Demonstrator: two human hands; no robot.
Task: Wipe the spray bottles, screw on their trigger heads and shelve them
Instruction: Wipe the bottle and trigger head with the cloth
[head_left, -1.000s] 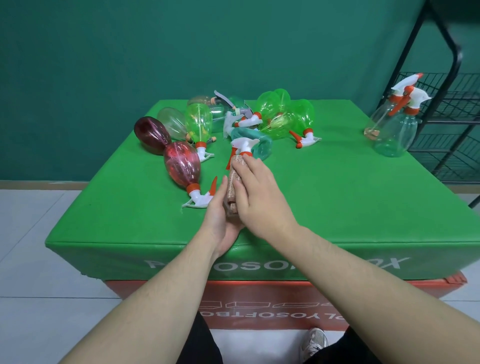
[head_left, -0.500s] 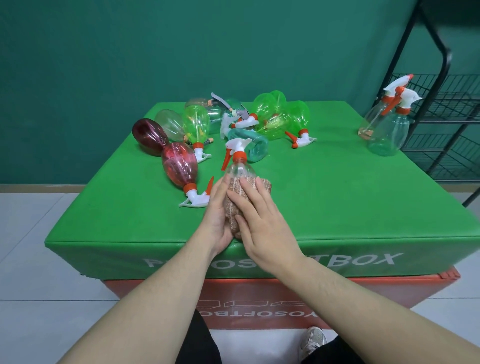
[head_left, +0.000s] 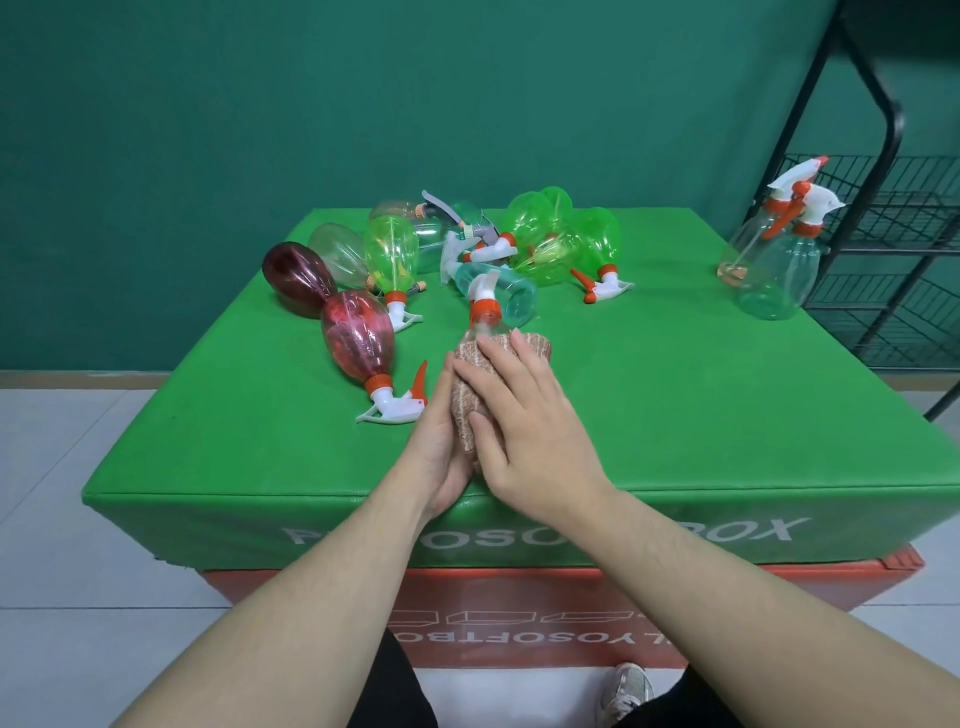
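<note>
A clear spray bottle (head_left: 486, 326) with a white and orange trigger head points away from me near the table's front. A pinkish-brown cloth (head_left: 534, 345) wraps its body. My left hand (head_left: 440, 449) cups the bottle's base from the left and below. My right hand (head_left: 530, 431) lies over the cloth, fingers curved round the bottle. Most of the bottle is hidden by cloth and hands.
On the green padded table (head_left: 701, 415) lie a red bottle (head_left: 358, 338), a dark red one (head_left: 296, 278), a teal one (head_left: 514, 296) and several green ones (head_left: 550, 234). Two clear bottles (head_left: 779, 275) stand at the right edge beside a black wire rack (head_left: 893, 208).
My right hand slid back along the bottle toward me with the cloth, so the neck and trigger head now show. The bottle's neck tipped up a little.
</note>
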